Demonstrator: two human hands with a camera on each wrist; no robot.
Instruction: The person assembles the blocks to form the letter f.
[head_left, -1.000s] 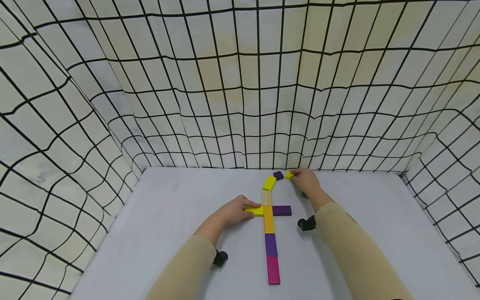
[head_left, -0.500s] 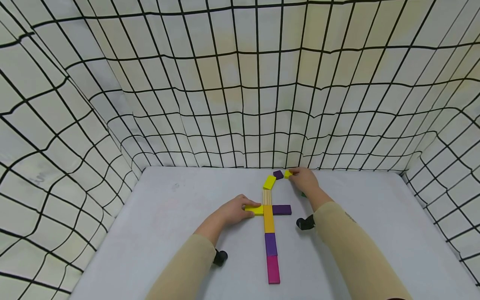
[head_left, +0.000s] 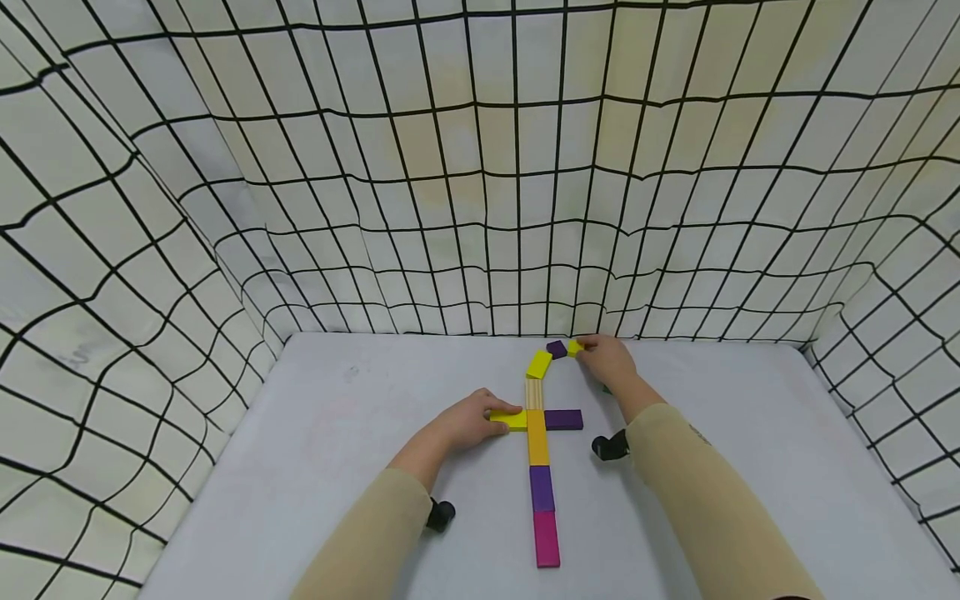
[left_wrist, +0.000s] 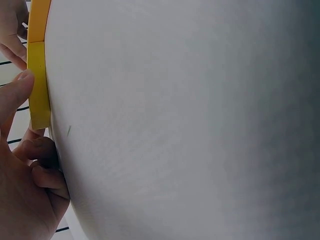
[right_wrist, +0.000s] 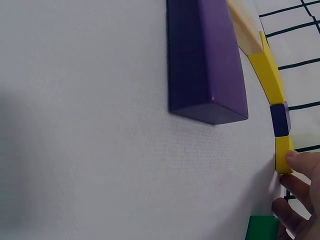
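Note:
My left hand (head_left: 471, 419) holds a yellow block (head_left: 512, 421) between thumb and fingers. That block lies flat, its end against an orange block (head_left: 537, 437); the left wrist view shows the thumb (left_wrist: 22, 85) on it. At the far end, my right hand (head_left: 609, 361) pinches a small yellow block (right_wrist: 283, 154) by its outer end. Its other end meets a small purple block (right_wrist: 280, 119), which touches a longer yellow block (head_left: 539, 364). Part of a green block (right_wrist: 262, 227) shows near the right fingers; the right arm hides most of it in the head view.
A plain wood block (head_left: 534, 394) with stripes links the yellow curve to the orange block. A purple block (head_left: 564, 419) sticks out right. Below are a violet block (head_left: 542, 488) and a magenta block (head_left: 547, 538). Black netting (head_left: 480, 225) surrounds the white table (head_left: 315, 400).
My right hand has slid the small yellow block slightly left, closing the gap to the small purple block. My left hand has stayed in place on its yellow block.

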